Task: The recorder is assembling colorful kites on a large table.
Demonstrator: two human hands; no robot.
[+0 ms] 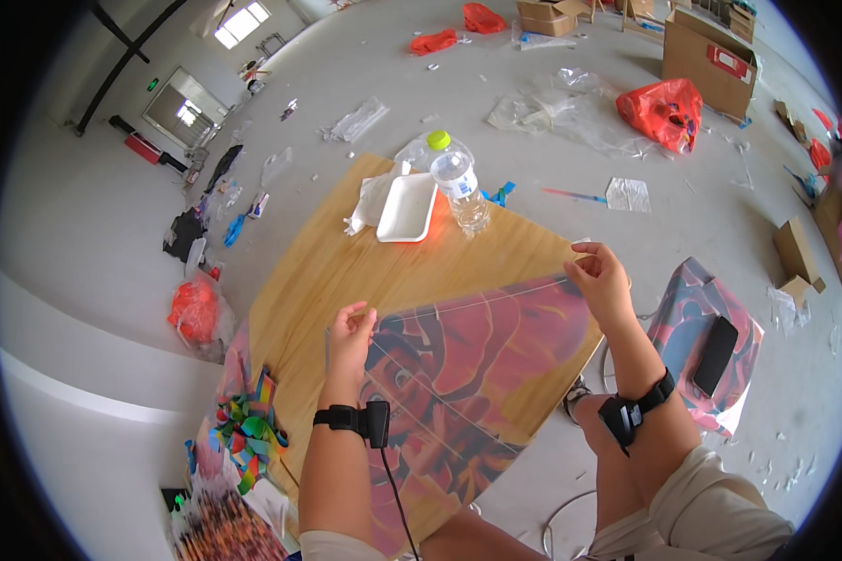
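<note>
A thin printed kite [458, 374], with red and purple cartoon artwork and slim pale rods across it, spreads over the wooden table and my lap. My left hand [350, 329] is closed at its far left part, fingers curled. At the far right corner my right hand [597, 277] pinches the edge between thumb and fingers. A thin pale line, string or rod, runs along the far edge between both hands. What the left fingertips grip is partly hidden. Each forearm wears a black strap with a small device.
On the wooden table [299, 271] stand a clear bottle [458, 187] with a green cap and a white tray [407, 208]. Rainbow ribbons [253, 425] lie at the left. A black phone [716, 357] rests on a printed stack at right. Boxes, red bags and plastic litter the floor.
</note>
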